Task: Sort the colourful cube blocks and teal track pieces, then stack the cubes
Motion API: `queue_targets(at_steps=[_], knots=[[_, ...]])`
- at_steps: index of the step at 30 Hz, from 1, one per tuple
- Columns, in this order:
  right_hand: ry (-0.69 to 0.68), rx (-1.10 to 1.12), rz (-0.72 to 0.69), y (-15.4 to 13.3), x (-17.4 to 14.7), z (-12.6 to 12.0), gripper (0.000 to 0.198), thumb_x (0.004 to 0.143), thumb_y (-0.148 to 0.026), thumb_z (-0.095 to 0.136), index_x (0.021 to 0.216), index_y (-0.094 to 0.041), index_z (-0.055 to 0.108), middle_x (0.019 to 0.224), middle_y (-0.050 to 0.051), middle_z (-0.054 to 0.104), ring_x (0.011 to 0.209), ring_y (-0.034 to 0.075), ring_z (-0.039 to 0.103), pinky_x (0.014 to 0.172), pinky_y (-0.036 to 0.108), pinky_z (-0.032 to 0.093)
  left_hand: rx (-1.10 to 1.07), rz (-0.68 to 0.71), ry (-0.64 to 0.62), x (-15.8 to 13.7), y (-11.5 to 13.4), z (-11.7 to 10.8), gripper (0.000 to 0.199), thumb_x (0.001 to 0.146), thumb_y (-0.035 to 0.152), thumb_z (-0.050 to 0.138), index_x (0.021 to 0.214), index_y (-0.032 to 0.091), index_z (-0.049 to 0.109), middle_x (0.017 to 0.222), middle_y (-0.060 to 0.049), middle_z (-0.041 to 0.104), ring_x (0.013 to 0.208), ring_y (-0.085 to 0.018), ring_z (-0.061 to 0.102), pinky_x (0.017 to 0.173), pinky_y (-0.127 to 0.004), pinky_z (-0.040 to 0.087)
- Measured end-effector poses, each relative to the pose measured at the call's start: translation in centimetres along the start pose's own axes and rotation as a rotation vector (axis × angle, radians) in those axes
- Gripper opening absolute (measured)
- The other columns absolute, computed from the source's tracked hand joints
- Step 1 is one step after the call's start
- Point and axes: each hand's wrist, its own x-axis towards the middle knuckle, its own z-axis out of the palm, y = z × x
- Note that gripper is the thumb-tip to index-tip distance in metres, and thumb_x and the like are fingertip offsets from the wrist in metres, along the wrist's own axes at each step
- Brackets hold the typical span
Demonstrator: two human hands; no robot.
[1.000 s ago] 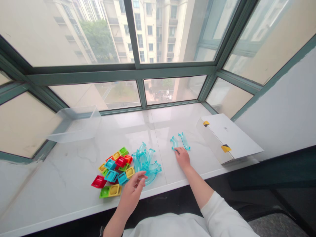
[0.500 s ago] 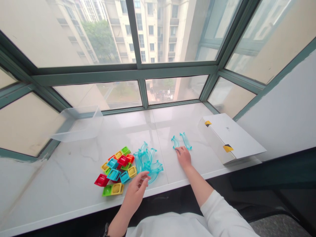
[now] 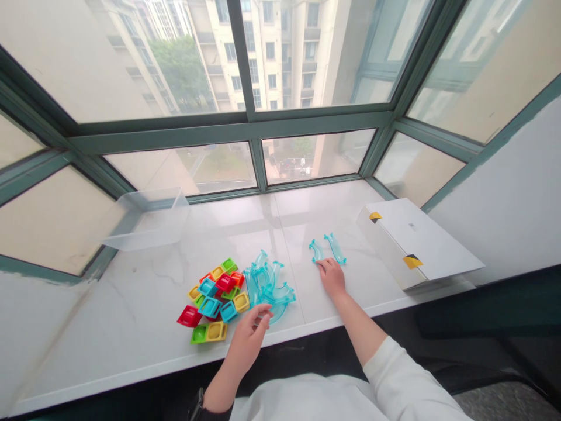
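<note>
A heap of clear blue pieces (image 3: 267,280) lies on the white table (image 3: 131,316). At the heap's near edge, the left hand (image 3: 250,328) is half open, visibly holding nothing; right of the heap, the right hand (image 3: 332,277), fingers bent, meets a curved blue piece (image 3: 317,249), grip unclear.

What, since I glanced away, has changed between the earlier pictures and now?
Only the view visibly shifted: the whole scene slid rightward together. Nothing was visibly grasped or released. The right hand stayed at the nearer end of the curved blue piece, the left hand by the blue pile.
</note>
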Motion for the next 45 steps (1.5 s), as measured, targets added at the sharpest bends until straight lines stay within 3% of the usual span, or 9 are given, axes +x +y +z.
queue_targets(at_steps=[28,34,37,41,45], knots=[[-0.014,0.037,0.013,0.5,0.1,0.1,0.030,0.098,-0.028,0.050,0.107,-0.025,0.079,0.101,0.009,0.068,0.100,0.027,0.061,0.092,0.040,0.048,0.007,0.008,0.004,-0.6,0.1,0.1,0.039,0.096,0.051,0.054,0.118,0.023,0.070,0.109,-0.009,0.076,0.087,-0.023,0.070,0.084,-0.039,0.056],[0.078,0.093,0.064,-0.1,-1.0,-0.6,0.039,0.094,-0.030,0.050,0.125,-0.021,0.072,0.112,0.011,0.061,0.092,0.025,0.062,0.089,0.040,0.053,0.000,0.018,0.011,-0.7,0.5,0.0,0.038,0.095,0.049,0.055,0.116,0.022,0.070,0.106,-0.009,0.076,0.087,-0.023,0.068,0.084,-0.038,0.055],[0.143,0.170,0.127,-0.8,-2.7,-1.1,0.039,0.092,-0.032,0.050,0.124,-0.019,0.068,0.106,0.011,0.061,0.083,0.024,0.060,0.084,0.041,0.055,0.015,0.018,0.026,-0.7,0.4,-0.1,0.038,0.095,0.049,0.055,0.117,0.023,0.071,0.099,-0.007,0.075,0.087,-0.023,0.067,0.082,-0.036,0.054],[0.040,0.243,0.116,-2.6,-5.5,-1.9,0.030,0.093,-0.032,0.051,0.115,-0.021,0.068,0.095,0.008,0.066,0.083,0.025,0.062,0.087,0.042,0.054,0.043,0.025,0.042,-0.6,-0.1,-0.1,0.040,0.095,0.051,0.055,0.116,0.022,0.071,0.087,-0.004,0.067,0.080,-0.022,0.063,0.076,-0.033,0.051],[-0.137,0.336,0.052,-5.6,-7.6,-2.3,0.024,0.096,-0.033,0.054,0.111,-0.023,0.069,0.100,0.009,0.070,0.092,0.026,0.065,0.091,0.042,0.054,0.059,0.027,0.045,-0.4,-0.3,-0.1,0.038,0.097,0.050,0.052,0.115,0.022,0.069,0.080,-0.001,0.059,0.076,-0.020,0.059,0.074,-0.033,0.049]])
